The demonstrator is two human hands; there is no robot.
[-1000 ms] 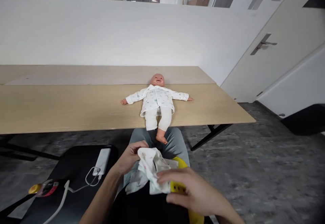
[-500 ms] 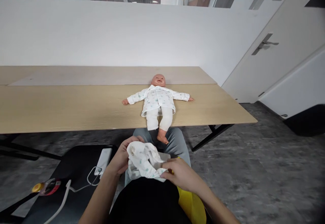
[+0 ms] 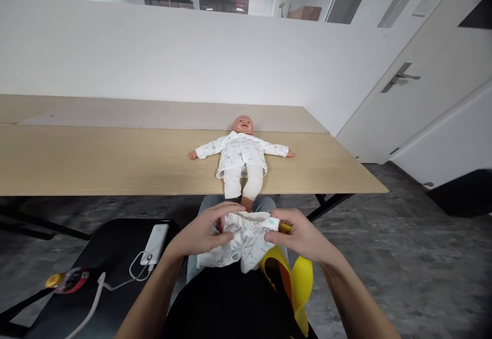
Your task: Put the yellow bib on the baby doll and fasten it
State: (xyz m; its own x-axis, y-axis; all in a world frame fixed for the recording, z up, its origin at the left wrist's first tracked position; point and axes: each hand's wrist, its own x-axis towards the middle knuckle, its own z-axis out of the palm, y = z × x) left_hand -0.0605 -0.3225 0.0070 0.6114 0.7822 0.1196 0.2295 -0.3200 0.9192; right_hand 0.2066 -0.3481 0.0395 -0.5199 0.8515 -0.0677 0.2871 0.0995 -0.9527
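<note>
Over my lap I hold a small pair of white printed baby shorts [image 3: 242, 241], its gathered waistband spread between both hands. My left hand [image 3: 209, 231] grips the waistband's left side, some fingers hidden behind the cloth. On the right side, my right hand [image 3: 294, 231] pinches the waistband between thumb and fingers. Just beyond lies a baby doll [image 3: 242, 152] on its back on the table, arms stretched out. It wears a white printed shirt and white leggings. Its feet reach past the table's front edge, one bare, the other dark and partly hidden.
The wooden table [image 3: 96, 159] runs along a white wall. At my left a black chair [image 3: 115, 241] bears a white power bank [image 3: 155, 244] with a cable and a bottle with a yellow cap [image 3: 69, 281]. A yellow strap-like item [image 3: 302, 282] hangs by my right side.
The bunched cloth has been opened out into shorts with the waistband facing the doll. Both hands have moved forward and to the right, now gripping opposite sides of it.
</note>
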